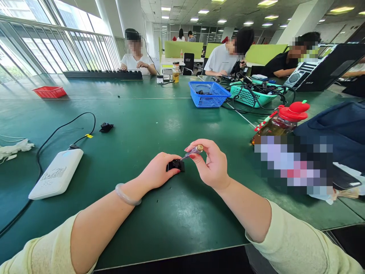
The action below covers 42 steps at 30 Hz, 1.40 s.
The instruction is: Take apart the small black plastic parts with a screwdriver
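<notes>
On the green tabletop, a small black part (176,165) lies between the thumb and fingers of my left hand (156,170), which is closed on it. What kind of part it is I cannot make out. My right hand (211,163) pinches a small screwdriver (193,152) with a clear purplish handle and a brass-coloured end. The screwdriver slants down to the left, and its tip meets the top of the black part or hovers close to it. A similar black piece (106,127) rests farther off, to the left.
A white power bank (57,174) with a black cable lies left. Beyond stand a red tray (49,91), a blue basket (209,94) and a green basket (253,94) of cables. At right are a red-lidded bottle (281,120) and a dark bag (336,127). Several people sit across the table.
</notes>
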Tool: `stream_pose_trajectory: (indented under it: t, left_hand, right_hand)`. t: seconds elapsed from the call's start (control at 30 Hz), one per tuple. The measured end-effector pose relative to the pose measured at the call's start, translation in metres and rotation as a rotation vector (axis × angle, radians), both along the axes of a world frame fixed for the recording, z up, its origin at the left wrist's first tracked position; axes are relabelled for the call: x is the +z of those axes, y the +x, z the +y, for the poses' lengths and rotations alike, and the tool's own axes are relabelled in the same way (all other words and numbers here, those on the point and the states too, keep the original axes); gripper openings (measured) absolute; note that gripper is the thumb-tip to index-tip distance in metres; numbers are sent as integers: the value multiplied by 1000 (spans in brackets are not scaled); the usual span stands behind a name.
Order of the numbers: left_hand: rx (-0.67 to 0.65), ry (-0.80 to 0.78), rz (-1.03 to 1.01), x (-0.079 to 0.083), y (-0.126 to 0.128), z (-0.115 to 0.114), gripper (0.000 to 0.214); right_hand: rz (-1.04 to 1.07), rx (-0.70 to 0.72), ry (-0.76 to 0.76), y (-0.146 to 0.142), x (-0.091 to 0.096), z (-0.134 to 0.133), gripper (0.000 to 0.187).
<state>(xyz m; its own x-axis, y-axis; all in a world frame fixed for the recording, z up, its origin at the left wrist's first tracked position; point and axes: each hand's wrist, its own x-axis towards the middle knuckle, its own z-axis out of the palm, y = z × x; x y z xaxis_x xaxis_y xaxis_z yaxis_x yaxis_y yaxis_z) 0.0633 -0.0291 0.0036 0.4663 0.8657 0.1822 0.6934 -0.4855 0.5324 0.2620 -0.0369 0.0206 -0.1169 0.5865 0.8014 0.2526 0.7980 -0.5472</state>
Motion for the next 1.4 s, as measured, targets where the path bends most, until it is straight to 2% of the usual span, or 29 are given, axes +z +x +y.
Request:
stream_pose_trajectory:
  t: [0.27,0.4,0.53,1.4]
  left_hand:
    - [-19,-21,-8,0,-1,1,29]
    - [-6,-5,2,1,-1,0,32]
    - [-11,0,8,3,0,0,31]
    - [-26,-7,13,0,-1,1,36]
  right_hand:
    - [13,-68,-11,-1,2,2,20]
    - [27,-20,-3,-1,2,1,12]
    - [47,22,-2,-1,1,-2,22]
    - [32,30,89,0,-2,-2,26]
